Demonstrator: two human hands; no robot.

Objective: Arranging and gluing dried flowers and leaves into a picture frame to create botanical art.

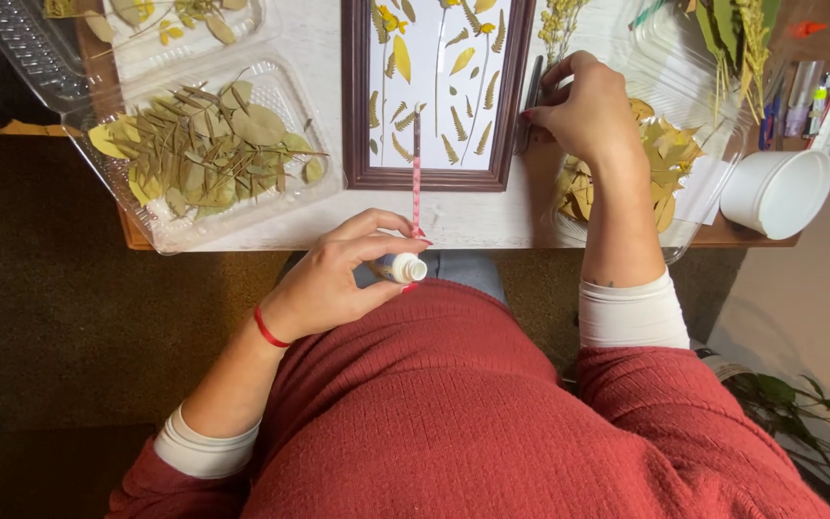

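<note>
My left hand (338, 274) holds a small white glue bottle (403, 267) on its side near my lap and pinches a thin pink stick (416, 173) that points up toward the frame. A dark wooden picture frame (352, 106) lies on the table, with pressed yellow leaves and ferns arranged on its white backing. My right hand (583, 106) rests at the frame's right edge, fingers curled on a dark slim tool (528, 111) lying beside the frame.
A clear plastic tray of dried green leaves (208, 144) sits left of the frame, another tray (160, 24) behind it. A clear container of yellow leaves (670, 154) lies under my right forearm. A white cup (778, 192) lies tipped at the right edge, pens beyond it.
</note>
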